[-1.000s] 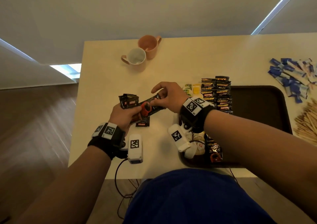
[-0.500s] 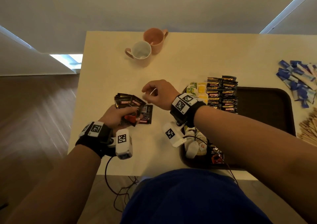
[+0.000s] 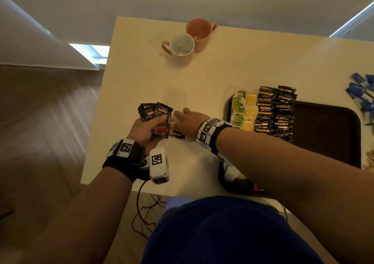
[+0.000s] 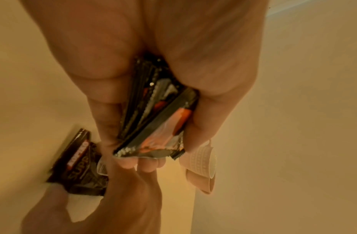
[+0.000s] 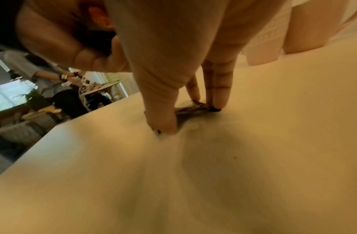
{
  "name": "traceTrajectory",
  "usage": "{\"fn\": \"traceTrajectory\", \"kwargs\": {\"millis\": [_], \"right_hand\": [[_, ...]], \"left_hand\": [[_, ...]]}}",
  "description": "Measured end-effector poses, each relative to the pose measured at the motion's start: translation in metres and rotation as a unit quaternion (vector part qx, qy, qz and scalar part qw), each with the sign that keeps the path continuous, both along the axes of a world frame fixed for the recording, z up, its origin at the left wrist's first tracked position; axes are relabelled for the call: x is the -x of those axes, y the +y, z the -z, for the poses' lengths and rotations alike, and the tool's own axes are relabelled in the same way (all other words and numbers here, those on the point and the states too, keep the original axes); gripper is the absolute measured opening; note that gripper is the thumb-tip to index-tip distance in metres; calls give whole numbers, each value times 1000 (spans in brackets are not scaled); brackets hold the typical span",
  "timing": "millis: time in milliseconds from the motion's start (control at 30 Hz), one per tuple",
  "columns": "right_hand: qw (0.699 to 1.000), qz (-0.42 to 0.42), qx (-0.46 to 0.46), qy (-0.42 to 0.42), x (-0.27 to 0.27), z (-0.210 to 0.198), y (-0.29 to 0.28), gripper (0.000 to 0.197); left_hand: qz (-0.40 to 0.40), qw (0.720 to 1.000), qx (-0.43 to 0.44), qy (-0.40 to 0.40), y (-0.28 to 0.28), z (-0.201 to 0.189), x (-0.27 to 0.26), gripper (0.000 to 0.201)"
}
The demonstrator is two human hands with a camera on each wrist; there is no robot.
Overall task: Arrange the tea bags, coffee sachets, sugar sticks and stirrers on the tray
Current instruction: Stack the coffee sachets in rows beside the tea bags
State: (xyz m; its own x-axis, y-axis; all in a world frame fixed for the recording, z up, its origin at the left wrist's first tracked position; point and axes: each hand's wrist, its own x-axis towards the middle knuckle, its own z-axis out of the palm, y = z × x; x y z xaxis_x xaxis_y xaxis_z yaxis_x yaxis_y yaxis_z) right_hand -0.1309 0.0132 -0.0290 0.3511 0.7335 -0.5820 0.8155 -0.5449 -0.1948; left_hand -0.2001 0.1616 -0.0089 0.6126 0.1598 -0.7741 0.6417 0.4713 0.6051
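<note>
Several coffee sachets (image 3: pixel 154 118) fanned in left hand (image 3: pixel 144 131), mid-frame; right hand (image 3: pixel 189 125) pinching one loose sachet (image 4: pixel 78 166) flat on desk (image 3: pixel 202 77) w/ thumb + fingers.

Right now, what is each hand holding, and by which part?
The left hand grips a fanned stack of coffee sachets by their lower ends. The right hand pinches the last sachet lying on the table, at its edges.

The room was dimly and warmly lit, daylight being admitted at the far left. Motion blur was seen in both wrist views; edges were bent by wide-angle distortion.
</note>
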Motion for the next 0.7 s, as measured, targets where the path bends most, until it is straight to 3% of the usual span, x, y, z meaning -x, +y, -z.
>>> {"fn": "traceTrajectory", "kwargs": {"millis": [200,300,433,600,700], "right_hand": [[999,30,-10,2,12,-8,-9,32],[984,160,-79,3,7,-25,-23,33],[888,411,-202,29,-4,-50,-74,16],[792,557,-251,4,-5,-70,-177,1],[748,607,-268,7,12,-72,-238,6]], "left_hand": [[-23,999,19,-12,-8,-6,5,26],[-37,999,18,-25,-13,-10,4,23],[-19,998,35,-49,-28,-17,-2,26],[40,996,46,-69,-67,-30,-13,35],[87,992,41,-82,-94,-35,-15,27]]}}
